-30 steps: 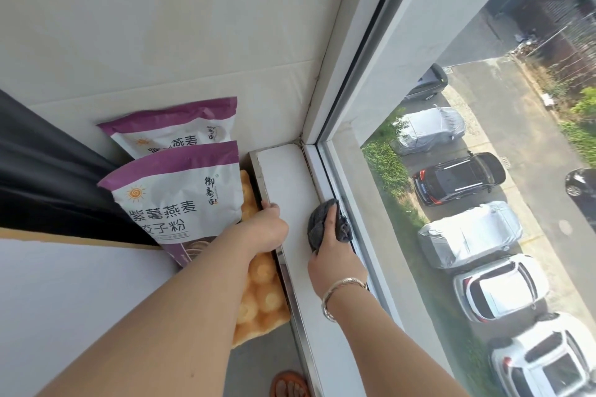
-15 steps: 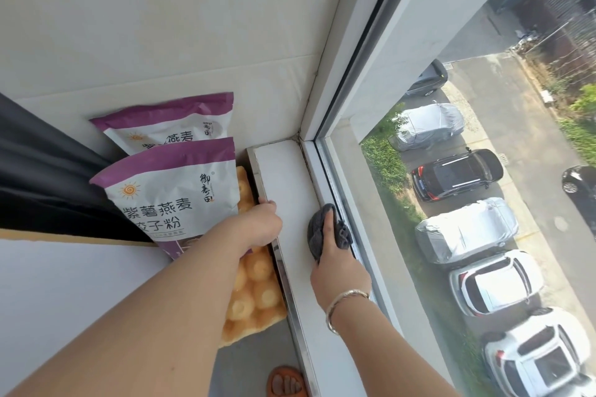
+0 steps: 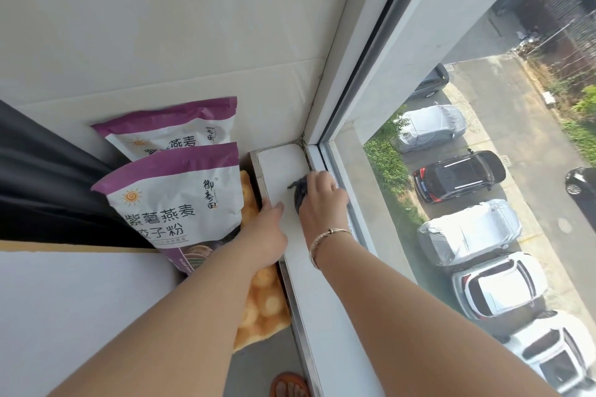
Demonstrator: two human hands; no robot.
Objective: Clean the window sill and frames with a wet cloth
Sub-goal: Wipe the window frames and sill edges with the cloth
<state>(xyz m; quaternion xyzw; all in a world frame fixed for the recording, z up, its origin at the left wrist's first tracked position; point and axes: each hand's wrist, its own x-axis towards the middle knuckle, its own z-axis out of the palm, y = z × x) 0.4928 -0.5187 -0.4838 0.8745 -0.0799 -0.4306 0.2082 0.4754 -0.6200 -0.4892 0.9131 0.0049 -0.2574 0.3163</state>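
Note:
A narrow white window sill runs from the near edge to the far corner, beside the white window frame. My right hand presses a dark grey cloth flat on the sill near the far corner, next to the lower frame rail. The hand hides most of the cloth. My left hand rests on the sill's inner edge, fingers curled over it, holding nothing loose.
Two purple-and-white food bags lean against the wall left of the sill, over a yellow bubbled pad. A black curtain hangs at far left. Through the glass, parked cars lie far below. A sandalled foot shows below.
My right hand has slid the cloth along the sill toward the far corner and flattened over it. My left hand has stayed on the sill's inner edge.

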